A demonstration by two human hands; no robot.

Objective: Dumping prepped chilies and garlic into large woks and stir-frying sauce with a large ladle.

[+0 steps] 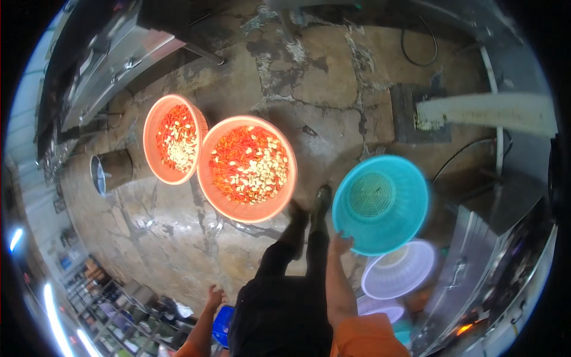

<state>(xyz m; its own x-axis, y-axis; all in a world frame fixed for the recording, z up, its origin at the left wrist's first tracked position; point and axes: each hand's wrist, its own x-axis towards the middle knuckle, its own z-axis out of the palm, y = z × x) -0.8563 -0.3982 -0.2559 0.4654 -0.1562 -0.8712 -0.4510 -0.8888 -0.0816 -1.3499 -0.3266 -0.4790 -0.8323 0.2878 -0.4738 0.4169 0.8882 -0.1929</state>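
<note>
With my right hand [341, 244] I grip the near rim of a teal plastic basket [401, 227], which is tilted so that its round latticed bottom shows and holds nothing visible. My left hand [216, 296] is off to the left, fingers apart and holding nothing. Beyond my feet, to the left, two orange plastic baskets touch: the nearer [244, 214] and the farther [153, 147]. Both contain red and orange chili peppers [229, 151] with pale cloves or pieces [267, 167], perhaps garlic, lying on top.
Lavender baskets [372, 288] stand below and behind the teal one. A metal bucket [118, 168] lies at the left on the wet, cracked floor [312, 129]. Steel cabinets [464, 263] flank the right side. A blue container [221, 326] is beside my left leg, near a loaded rack [116, 308].
</note>
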